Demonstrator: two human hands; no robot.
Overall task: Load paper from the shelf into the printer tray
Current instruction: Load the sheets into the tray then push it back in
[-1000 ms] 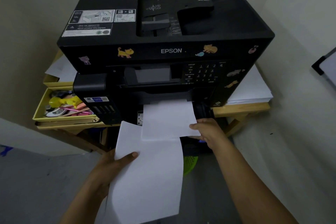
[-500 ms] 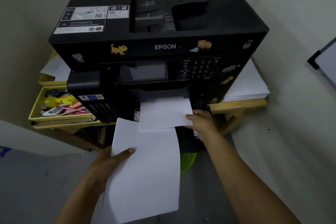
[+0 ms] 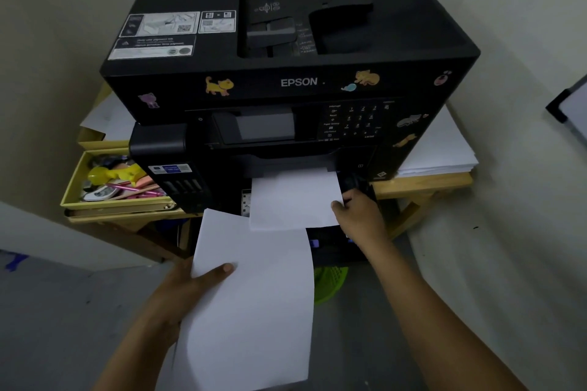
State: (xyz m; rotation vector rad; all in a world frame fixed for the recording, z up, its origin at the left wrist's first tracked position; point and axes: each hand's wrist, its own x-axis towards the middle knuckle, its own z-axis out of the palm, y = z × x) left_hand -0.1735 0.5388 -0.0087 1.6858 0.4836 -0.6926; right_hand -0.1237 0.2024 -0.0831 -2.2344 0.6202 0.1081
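— Where has the paper got to?

— Two lots of it. The right hand [image 3: 357,214] is pinching the right edge of a white sheet [image 3: 293,200] that sticks out of the slot low on the front of the black printer [image 3: 286,51], fingers closed on that edge. The far end of the sheet is inside the machine, the near end hangs free in front.

— And the other hand?

— The left hand [image 3: 187,289] is clamped on a second, larger sheaf of paper [image 3: 251,305], thumb pressed on top near its left edge, the rest of the fingers hidden underneath. It is held lower and nearer the person, its top edge tucked just under the near end of the first sheet.

— Anything else lying about?

— A thick stack of white paper [image 3: 444,152] sits on the wooden tabletop [image 3: 422,184], to the right of the printer and partly under it. On the left, a yellow tray [image 3: 74,181] full of pens and small oddments. Something green [image 3: 328,282] shows on the floor beneath, mostly hidden by the held paper.
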